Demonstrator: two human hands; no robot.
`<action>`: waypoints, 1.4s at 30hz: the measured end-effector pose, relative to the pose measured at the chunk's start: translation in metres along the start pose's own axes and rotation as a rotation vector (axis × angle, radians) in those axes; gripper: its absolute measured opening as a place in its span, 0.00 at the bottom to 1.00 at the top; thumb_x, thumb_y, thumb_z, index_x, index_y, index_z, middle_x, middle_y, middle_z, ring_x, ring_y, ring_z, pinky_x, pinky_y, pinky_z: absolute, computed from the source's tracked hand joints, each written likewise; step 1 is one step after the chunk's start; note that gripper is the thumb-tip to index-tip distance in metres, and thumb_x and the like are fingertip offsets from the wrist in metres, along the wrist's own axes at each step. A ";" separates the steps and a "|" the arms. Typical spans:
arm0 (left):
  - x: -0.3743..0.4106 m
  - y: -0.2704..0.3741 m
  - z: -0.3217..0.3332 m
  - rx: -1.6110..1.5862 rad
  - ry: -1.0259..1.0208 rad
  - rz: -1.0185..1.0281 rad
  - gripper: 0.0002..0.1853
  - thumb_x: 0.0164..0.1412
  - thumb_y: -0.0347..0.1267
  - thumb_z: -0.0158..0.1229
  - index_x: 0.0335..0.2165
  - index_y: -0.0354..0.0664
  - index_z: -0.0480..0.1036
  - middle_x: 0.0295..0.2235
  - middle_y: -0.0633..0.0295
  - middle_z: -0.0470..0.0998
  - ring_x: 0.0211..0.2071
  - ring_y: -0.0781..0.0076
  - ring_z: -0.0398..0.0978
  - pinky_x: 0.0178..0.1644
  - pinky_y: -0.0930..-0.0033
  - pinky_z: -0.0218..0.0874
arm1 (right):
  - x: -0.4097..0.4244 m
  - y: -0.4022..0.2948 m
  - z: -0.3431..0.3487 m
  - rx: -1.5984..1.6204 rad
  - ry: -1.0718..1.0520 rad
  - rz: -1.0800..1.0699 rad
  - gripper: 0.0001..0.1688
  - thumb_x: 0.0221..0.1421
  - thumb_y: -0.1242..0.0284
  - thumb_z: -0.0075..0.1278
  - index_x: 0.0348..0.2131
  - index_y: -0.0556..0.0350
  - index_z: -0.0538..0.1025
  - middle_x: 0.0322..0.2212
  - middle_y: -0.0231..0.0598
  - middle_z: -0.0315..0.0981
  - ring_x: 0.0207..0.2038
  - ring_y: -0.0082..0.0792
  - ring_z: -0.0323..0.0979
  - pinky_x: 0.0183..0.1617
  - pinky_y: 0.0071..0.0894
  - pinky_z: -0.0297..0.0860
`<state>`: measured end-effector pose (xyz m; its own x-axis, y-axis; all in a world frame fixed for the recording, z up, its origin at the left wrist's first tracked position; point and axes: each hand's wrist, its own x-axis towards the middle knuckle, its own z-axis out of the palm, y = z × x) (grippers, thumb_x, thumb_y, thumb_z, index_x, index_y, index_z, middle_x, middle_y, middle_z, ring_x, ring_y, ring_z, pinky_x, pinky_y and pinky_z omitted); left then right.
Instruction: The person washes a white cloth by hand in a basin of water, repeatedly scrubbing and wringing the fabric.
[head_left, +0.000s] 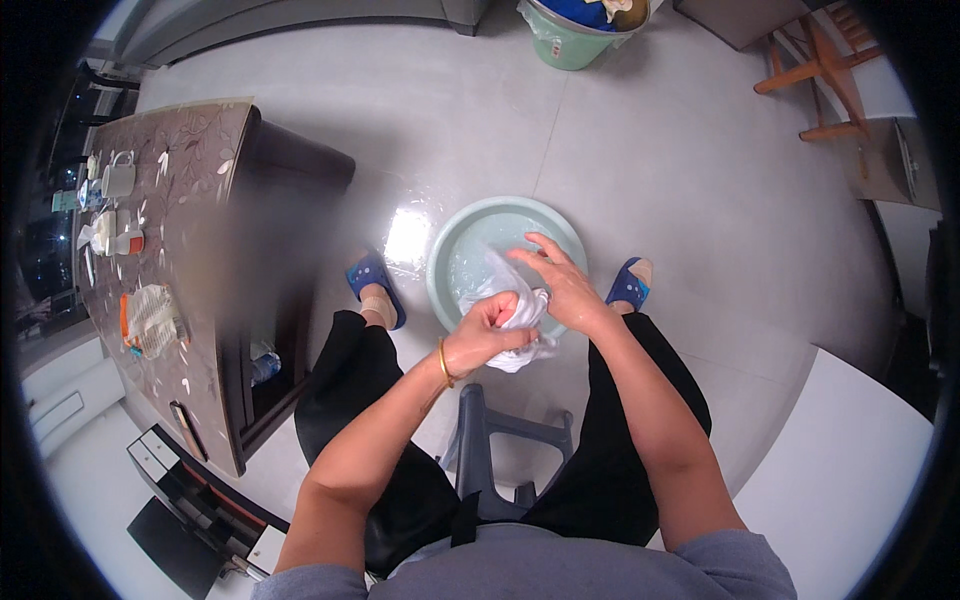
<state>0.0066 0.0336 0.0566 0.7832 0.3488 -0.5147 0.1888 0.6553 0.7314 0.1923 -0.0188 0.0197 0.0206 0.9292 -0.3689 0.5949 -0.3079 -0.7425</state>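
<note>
A bunched white wet cloth (521, 315) hangs above the near part of a pale green plastic basin (504, 206) on the floor. My left hand (491, 334) grips the cloth, thumb lying across it and fingers curled in. A gold bangle circles that wrist. My right hand (562, 285) is beside the cloth on the right, fingers spread and pointing over the basin; its palm side is hidden, though no cloth shows clasped in it. Water with some bubbles lies in the basin.
A grey plastic stool (480, 442) stands between my legs. Left is a table (202, 150) bearing a mug (118, 180), a plastic packet (154, 321) and a phone (187, 429). A green bucket (566, 49) with cloths stands ahead. Wet patches shine on the floor left of the basin.
</note>
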 end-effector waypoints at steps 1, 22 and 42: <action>-0.003 0.010 -0.001 0.001 -0.002 -0.004 0.12 0.50 0.22 0.59 0.25 0.46 0.62 0.24 0.76 0.65 0.27 0.89 0.63 0.32 0.84 0.56 | 0.000 0.005 0.001 -0.019 -0.017 -0.009 0.29 0.44 0.82 0.52 0.48 0.42 0.69 0.58 0.36 0.53 0.55 0.44 0.59 0.54 0.36 0.61; -0.009 0.010 -0.027 -0.236 0.170 -0.132 0.25 0.45 0.16 0.54 0.45 0.36 0.62 0.39 0.58 0.72 0.41 0.72 0.72 0.43 0.69 0.66 | 0.010 0.041 0.015 0.170 -0.083 0.058 0.09 0.51 0.74 0.53 0.35 0.56 0.72 0.41 0.38 0.71 0.44 0.36 0.69 0.45 0.30 0.65; 0.006 -0.056 -0.030 -0.588 0.312 -0.087 0.09 0.60 0.36 0.52 0.30 0.41 0.71 0.27 0.61 0.74 0.26 0.74 0.74 0.30 0.70 0.68 | -0.031 -0.090 0.091 0.173 0.466 -0.112 0.10 0.53 0.69 0.50 0.31 0.58 0.69 0.24 0.51 0.71 0.30 0.55 0.71 0.33 0.46 0.66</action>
<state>-0.0172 0.0189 -0.0006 0.5554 0.3972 -0.7306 -0.1797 0.9151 0.3609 0.0655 -0.0385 0.0471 0.3440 0.9387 -0.0230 0.4728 -0.1943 -0.8595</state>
